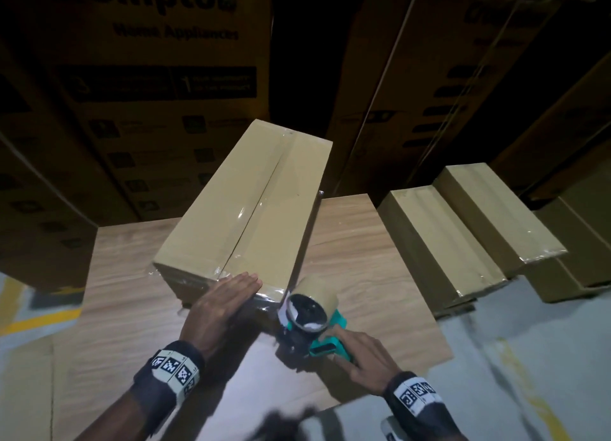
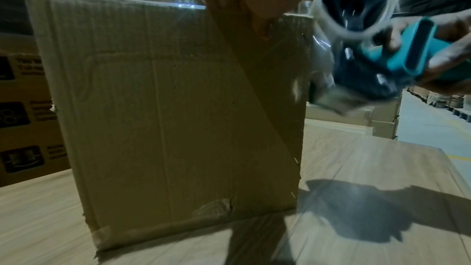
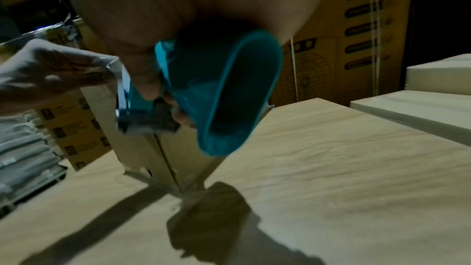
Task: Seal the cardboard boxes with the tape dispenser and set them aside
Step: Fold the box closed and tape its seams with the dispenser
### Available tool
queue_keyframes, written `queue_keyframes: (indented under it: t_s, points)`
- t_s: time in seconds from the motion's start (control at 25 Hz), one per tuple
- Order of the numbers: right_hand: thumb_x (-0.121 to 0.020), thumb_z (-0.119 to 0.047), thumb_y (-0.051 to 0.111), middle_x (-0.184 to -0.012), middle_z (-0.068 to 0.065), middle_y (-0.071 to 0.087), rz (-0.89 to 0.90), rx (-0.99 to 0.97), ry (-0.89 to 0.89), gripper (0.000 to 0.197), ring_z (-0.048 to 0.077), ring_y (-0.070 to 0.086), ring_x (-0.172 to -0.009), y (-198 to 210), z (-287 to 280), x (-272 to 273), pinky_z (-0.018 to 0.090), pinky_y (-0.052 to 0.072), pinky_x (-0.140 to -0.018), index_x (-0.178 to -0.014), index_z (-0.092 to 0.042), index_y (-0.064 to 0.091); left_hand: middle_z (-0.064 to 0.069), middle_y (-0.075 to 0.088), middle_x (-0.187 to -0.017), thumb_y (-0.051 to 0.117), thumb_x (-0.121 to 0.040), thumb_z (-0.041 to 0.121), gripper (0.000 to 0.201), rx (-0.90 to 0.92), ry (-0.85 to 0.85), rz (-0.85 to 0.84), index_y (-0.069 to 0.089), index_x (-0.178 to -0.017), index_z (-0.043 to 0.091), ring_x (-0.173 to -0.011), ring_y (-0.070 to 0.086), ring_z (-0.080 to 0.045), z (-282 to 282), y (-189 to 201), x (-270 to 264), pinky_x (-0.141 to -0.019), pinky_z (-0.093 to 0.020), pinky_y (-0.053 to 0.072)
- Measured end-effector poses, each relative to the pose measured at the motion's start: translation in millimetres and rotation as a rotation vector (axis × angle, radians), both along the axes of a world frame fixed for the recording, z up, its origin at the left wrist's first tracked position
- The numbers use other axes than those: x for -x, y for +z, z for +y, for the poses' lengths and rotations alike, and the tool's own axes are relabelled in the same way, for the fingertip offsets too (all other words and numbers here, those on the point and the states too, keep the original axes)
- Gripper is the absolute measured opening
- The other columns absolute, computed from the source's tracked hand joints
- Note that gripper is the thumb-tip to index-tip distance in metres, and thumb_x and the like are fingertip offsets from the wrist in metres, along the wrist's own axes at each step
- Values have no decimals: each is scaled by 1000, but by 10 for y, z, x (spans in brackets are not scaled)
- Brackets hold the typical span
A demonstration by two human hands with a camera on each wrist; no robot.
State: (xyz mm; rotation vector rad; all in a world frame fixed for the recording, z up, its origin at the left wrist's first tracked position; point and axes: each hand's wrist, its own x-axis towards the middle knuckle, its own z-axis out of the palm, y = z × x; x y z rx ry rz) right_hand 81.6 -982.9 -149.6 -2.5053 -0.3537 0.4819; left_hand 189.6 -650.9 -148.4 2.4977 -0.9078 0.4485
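A long cardboard box (image 1: 251, 202) lies on the wooden table (image 1: 363, 262), clear tape running along its top seam and over its near end (image 2: 165, 108). My left hand (image 1: 228, 295) lies flat, fingers straight, pressing the top near edge of the box. My right hand (image 1: 360, 351) grips the teal handle of the tape dispenser (image 1: 310, 315), which sits at the box's near right corner with its tape roll (image 2: 356, 5) upward. In the right wrist view the teal handle (image 3: 229, 92) fills the middle, and the left hand (image 3: 51, 67) shows at the left.
Two sealed cardboard boxes (image 1: 443, 242) lie side by side just right of the table. Tall printed cartons (image 1: 158, 93) are stacked behind the table. Grey floor with yellow lines (image 1: 36, 318) lies to the left and right.
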Motion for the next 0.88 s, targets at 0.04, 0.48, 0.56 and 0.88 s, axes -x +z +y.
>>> queue_keyframes:
  t_s: [0.04, 0.48, 0.56, 0.88]
  points:
    - [-92, -49, 42, -124, -8, 68, 38, 55, 39, 39, 20, 65, -100, -72, 20, 83, 34, 52, -78, -131, -47, 43, -9, 66, -136, 74, -61, -26, 82, -6, 6, 6, 67, -134, 11, -125, 64, -28, -18, 27, -10, -105, -55, 46]
    - [-91, -9, 68, -84, 17, 71, 353, -700, -1224, 40, 33, 67, -67, -730, -42, 92, 39, 56, -62, -124, -22, 49, -3, 55, -147, 88, -49, -7, 103, -202, -53, 275, 58, -144, 20, -128, 62, -18, -1042, 245, -10, -111, -36, 42]
    - [-90, -15, 70, -78, 23, 64, 428, -751, -1299, 46, 34, 61, -60, -833, -193, -32, 39, 53, -56, -129, -10, 45, -2, 26, -164, 71, -75, -7, 97, -238, -76, 335, 31, -160, 21, -150, 36, -18, -1293, 392, 1, -124, -35, 19]
    - [-79, -58, 66, -117, 0, 69, 554, -119, -914, 61, 17, 69, -99, -904, -149, 7, 40, 56, -98, -128, -27, 46, 10, 22, -165, 49, -105, 34, 50, 42, 15, 473, 32, -151, 44, -154, 23, -14, -586, 736, -10, -126, -39, 13]
